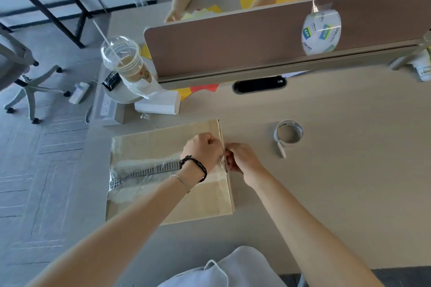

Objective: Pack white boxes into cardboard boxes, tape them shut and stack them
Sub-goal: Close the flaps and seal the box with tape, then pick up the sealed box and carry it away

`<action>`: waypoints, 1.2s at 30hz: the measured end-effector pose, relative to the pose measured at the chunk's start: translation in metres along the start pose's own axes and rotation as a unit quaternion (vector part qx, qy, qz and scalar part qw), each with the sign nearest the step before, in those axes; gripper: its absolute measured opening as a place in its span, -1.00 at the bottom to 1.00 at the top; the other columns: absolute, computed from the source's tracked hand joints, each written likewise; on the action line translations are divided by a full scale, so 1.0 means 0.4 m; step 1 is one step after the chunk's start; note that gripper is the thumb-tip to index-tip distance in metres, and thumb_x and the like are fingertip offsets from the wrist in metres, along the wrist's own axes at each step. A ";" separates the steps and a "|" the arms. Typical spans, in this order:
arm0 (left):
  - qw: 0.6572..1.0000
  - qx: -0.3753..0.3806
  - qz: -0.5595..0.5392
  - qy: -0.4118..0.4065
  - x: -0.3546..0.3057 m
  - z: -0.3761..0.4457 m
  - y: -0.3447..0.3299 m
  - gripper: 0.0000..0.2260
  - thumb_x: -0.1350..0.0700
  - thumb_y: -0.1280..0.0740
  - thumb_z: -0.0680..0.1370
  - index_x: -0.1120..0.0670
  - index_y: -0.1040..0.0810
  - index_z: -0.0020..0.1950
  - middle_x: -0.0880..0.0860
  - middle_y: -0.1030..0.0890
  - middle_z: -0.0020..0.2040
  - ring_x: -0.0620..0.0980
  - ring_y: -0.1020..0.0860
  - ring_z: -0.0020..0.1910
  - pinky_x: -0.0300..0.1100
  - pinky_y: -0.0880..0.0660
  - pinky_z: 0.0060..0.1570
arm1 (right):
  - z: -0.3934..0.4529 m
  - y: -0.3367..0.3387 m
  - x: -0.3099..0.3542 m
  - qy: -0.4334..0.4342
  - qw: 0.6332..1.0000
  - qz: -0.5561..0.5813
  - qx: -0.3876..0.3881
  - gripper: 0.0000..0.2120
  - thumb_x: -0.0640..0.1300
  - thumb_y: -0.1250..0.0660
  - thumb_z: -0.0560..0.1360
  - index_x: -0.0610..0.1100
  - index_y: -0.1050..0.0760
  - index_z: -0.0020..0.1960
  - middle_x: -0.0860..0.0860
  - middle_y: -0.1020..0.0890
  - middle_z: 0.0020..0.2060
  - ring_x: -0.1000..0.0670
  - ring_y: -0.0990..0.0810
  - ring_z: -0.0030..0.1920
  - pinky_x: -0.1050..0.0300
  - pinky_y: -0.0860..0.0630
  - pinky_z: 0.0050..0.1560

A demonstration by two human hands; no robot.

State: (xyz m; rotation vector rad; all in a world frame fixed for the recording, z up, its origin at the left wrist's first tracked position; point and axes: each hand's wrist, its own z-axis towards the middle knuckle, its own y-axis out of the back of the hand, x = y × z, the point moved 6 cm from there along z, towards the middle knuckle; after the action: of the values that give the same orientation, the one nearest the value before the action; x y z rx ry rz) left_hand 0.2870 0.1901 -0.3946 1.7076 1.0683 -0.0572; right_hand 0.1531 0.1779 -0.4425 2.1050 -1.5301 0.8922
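Leftmost, an iced drink cup (124, 60) stands by a white box (158, 103) on the desk (338, 182). Nearer, the taped cardboard box (168, 175) lies flat; the left hand (203, 150) and right hand (241, 157) both pinch clear tape (222, 161) at its right edge. A tape roll (289, 134) sits further right.

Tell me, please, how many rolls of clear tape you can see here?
2: one tape roll lies on the desk right of the cardboard box; another tape roll hangs on the brown divider panel. Others may be hidden.
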 end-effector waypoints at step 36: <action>0.950 -0.112 -0.151 0.249 0.592 -0.107 0.297 -0.43 -0.24 -0.06 0.41 0.16 -0.57 0.09 0.16 -0.58 -0.02 0.17 -0.51 -0.05 -0.10 -0.36 -0.11 | -0.106 -0.149 -0.015 0.086 0.983 -0.123 -0.102 -0.71 -0.18 -0.29 0.57 -0.09 -0.37 0.27 0.04 -0.53 -0.03 -0.08 -0.49 0.03 0.07 -0.33 0.02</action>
State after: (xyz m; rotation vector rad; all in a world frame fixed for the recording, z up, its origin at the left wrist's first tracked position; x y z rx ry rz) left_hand 0.4888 0.3666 -0.4092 1.3688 1.6384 0.3072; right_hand 0.1968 0.2286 -0.4127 1.9615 -1.1889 0.7710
